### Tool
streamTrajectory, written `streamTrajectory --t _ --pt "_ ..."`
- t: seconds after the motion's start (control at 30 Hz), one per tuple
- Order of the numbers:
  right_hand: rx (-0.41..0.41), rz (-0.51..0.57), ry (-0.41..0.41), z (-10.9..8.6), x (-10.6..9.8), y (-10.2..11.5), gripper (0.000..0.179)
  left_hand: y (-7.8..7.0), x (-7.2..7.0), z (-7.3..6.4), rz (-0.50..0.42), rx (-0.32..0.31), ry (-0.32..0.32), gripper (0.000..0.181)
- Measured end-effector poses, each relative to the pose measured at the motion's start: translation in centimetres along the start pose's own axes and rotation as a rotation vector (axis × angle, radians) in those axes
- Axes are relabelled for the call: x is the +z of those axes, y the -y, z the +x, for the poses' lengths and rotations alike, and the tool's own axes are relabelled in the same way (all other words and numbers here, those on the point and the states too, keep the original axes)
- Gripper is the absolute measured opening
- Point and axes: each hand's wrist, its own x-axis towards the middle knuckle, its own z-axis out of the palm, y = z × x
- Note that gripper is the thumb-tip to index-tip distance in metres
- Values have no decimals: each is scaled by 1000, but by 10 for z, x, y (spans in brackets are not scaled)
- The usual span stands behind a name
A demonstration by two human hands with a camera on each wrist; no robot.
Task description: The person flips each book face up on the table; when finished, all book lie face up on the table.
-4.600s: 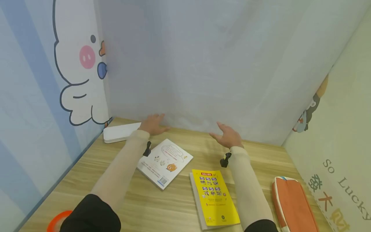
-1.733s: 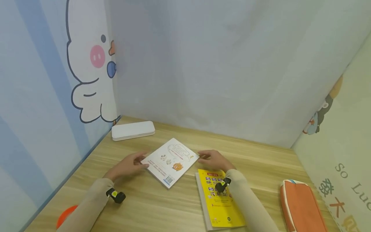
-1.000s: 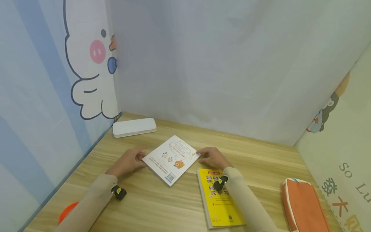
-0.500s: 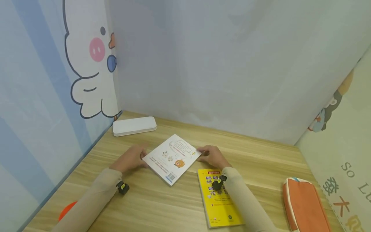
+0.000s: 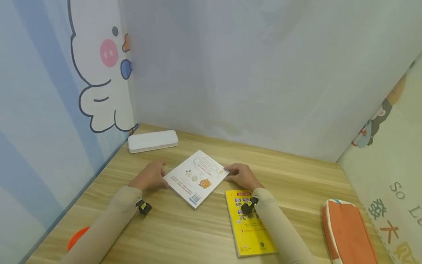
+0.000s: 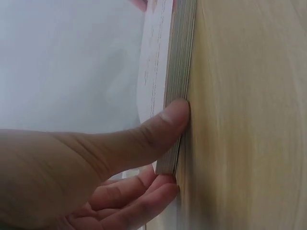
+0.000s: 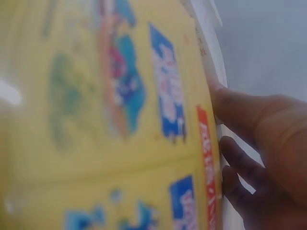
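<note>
The white book [image 5: 196, 179] lies at a slant mid-table, its far corner well short of the far edge, where the wooden table [image 5: 174, 234] meets the grey cloth [image 5: 230, 73]. The left hand [image 5: 149, 176] pinches its left corner, thumb along the page edges; the right hand [image 5: 243, 176] pinches the right corner (whether the book is slightly raised, I cannot tell). A strip of wood separates it from the yellow book [image 5: 248, 229], nearer and to the right, partly under the right sleeve [image 5: 280, 227]. Wider wood stretches between that book and the orange pouch [image 5: 350, 233] at right. The white case [image 5: 153, 141] sits far left, lid down; the contents of both containers are hidden.
</note>
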Motion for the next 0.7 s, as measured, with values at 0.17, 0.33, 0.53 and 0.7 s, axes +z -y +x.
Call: streamTrajectory --t 0.17,0.33,0.53,0.7 --pt "-15 5 1 2 1 -2 40 -3 -2 -1 38 0 -30 80" --pt "5 14 4 2 0 -1 41 0 -3 1 21 -5 -4 76" --pt "41 20 10 2 -4 4 43 9 -3 7 -2 14 23 67" --pt "36 57 22 2 -5 3 42 13 -3 8 7 49 38 68"
